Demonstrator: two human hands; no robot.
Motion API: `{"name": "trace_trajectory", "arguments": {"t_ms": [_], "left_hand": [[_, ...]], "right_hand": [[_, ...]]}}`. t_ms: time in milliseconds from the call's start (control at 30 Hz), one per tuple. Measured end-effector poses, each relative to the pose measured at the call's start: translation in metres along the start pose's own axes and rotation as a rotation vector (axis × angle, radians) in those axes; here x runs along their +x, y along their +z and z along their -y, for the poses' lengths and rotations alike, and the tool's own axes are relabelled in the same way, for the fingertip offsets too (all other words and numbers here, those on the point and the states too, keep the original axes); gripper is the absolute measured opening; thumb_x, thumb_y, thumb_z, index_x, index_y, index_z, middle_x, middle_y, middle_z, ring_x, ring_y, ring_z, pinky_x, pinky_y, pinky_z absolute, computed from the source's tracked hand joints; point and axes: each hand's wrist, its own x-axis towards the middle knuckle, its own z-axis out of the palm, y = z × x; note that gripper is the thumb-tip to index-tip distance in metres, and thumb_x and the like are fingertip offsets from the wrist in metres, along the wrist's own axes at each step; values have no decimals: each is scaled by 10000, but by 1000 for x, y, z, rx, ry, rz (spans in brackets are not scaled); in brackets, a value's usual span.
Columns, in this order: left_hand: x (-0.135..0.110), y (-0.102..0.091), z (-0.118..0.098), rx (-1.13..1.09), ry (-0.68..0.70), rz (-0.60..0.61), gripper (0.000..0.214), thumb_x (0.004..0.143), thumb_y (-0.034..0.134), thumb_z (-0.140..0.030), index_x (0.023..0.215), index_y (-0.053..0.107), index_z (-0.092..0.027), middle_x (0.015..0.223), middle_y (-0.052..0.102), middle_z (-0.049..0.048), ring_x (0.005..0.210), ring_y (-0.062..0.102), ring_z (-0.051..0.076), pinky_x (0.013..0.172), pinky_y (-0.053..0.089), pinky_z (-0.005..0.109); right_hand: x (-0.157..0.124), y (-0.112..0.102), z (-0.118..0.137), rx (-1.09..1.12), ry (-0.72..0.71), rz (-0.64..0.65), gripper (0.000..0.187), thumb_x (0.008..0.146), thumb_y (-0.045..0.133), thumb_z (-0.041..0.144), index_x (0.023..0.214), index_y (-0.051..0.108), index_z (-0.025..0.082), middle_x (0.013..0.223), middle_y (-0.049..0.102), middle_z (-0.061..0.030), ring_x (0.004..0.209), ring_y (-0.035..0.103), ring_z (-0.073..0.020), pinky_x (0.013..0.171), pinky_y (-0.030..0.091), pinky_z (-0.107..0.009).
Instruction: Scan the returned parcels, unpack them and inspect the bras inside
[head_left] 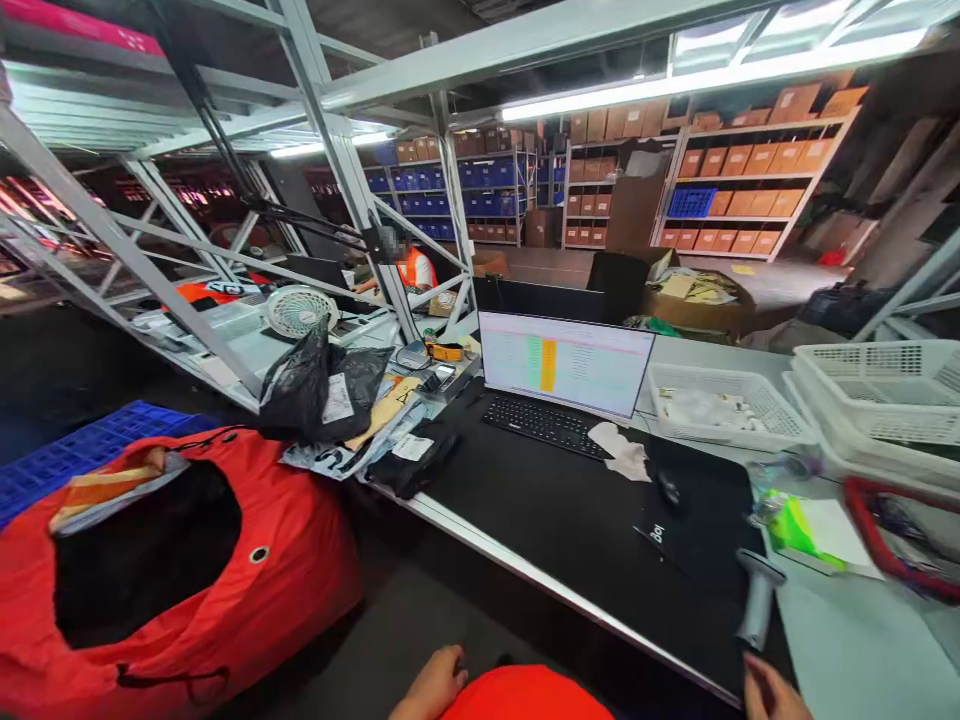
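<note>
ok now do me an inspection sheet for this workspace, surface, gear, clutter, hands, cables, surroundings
Surface: black mat on a pale desk
Job's things: handheld scanner lying near the mat's right edge; keyboard and mouse on the mat; monitor lit, showing a table
Clutter: piled parcels left of the keyboard; crumpled white tissue at the keyboard's right end
Left hand: fingers curled, nothing seen in it
Right hand: fingers just below the scanner's handle; contact unclear
Cables: none clear enough to trace
Surroundings: open red bag at left; boxes on shelves behind; co-worker in an orange vest beyond the frame posts
</note>
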Motion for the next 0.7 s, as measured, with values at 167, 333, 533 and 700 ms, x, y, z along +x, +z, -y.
{"name": "trace_trajectory", "arguments": {"t_ms": [167, 333, 533, 700], "left_hand": [[13, -33, 56, -27, -24, -86, 254, 864, 490, -205, 1025, 684, -237, 1124, 718, 43, 1132, 643, 209, 955, 435, 265], [22, -67, 76, -81, -47, -148, 270, 880, 490, -197, 1057, 683, -263, 1169, 716, 40, 1146, 643, 204, 985, 431, 269], [53, -85, 54, -147, -39, -189, 199, 895, 500, -185, 991, 662, -250, 1094, 716, 24, 1060, 658, 178, 922, 446, 237], [70, -102, 21, -189, -5, -166, 154, 880, 528, -218, 977, 647, -223, 1076, 703, 34, 1030, 647, 194, 903, 450, 266]], "right_hand": [[73, 75, 97, 79, -191, 25, 599, 785, 387, 462, 1312, 579, 251, 1196, 617, -170, 1194, 595, -401, 1085, 465, -547], [160, 111, 126, -86, -169, -67, 657, 816, 353, 463, 1346, 518, 113, 1407, 455, -274, 1369, 444, -433, 1111, 402, -575], [222, 137, 60, -126, 100, -63, 897, 746, 364, 705, 1472, 444, 184, 1480, 371, -296, 1315, 460, -538, 977, 445, -683], [244, 152, 31, -202, -65, -16, 887, 788, 356, 717, 1481, 436, 170, 1467, 424, -280, 1314, 471, -523, 984, 466, -663]]}}
